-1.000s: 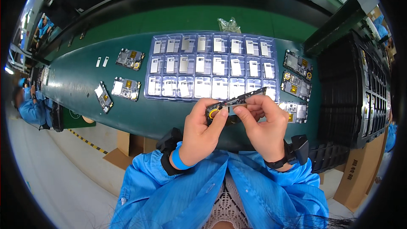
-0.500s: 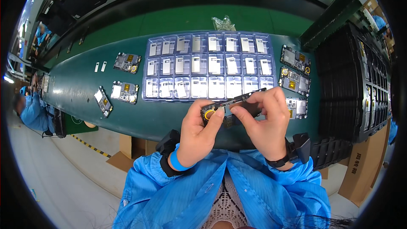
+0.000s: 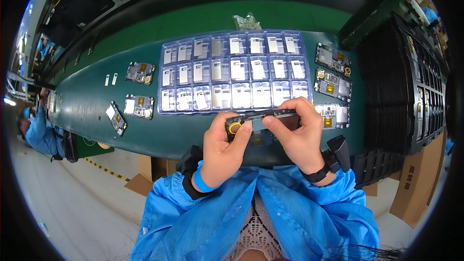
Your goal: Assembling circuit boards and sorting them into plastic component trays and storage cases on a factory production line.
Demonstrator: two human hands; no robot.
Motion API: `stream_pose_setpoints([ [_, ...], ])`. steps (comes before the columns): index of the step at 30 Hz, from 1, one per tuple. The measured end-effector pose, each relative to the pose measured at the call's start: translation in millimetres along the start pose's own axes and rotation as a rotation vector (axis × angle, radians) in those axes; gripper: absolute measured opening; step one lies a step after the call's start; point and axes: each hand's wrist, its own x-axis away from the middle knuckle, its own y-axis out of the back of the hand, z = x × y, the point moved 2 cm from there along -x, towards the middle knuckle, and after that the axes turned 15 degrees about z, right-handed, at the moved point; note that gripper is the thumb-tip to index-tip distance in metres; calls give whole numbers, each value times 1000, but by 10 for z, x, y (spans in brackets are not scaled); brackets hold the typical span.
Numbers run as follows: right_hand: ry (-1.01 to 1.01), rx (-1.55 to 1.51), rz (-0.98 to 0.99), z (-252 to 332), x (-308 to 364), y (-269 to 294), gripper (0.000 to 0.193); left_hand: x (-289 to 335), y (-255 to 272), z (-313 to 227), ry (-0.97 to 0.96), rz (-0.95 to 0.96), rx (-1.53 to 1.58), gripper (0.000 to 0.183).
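Observation:
Between both hands, just in front of the clear tray's near edge, is a dark circuit board [image 3: 259, 122] with a yellow-ringed round part at its left end. My left hand [image 3: 223, 144] pinches that end, thumb on the face beside the ring. Fingers of my right hand [image 3: 303, 133] wrap the other end, and its thumb presses near the board's middle. Part of the board is hidden by the thumbs. The clear plastic tray [image 3: 193, 113] has rows of compartments, each with a flat silver metal plate [image 3: 238, 46] that has a cut-out.
Several circuit boards [image 3: 140, 73] lie left of the tray, beside two small pale strips [image 3: 114, 79]. More boards [image 3: 332, 84] lie to the right. Stacked black trays [image 3: 386, 92] stand far right. A crumpled clear bag [image 3: 247, 21] sits behind. A co-worker [image 3: 41, 130] is at far left.
The board has tilted from a slant to nearly level, its right end lower, and more of its face shows. Both hands still hold it. My view has shifted slightly.

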Motion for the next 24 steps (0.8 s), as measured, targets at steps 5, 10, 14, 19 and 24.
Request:
stream_pose_setpoints([
  [5,-61,-106,60,-60,-29,160,26,-123,-65,17,21,46,-53,13],
  [10,-102,-161,-4,-100,169,311,29,-206,-175,86,107,150,-78,15],
  [14,-13,-127,-51,-53,276,500,26,-232,-340,71,23,190,-175,20],
  [19,39,-117,-270,305,545,1564,23,-317,-459,90,-12,280,116,49],
  [24,81,10,-842,287,782,3511,26,-383,-252,124,80,212,61,34],
])
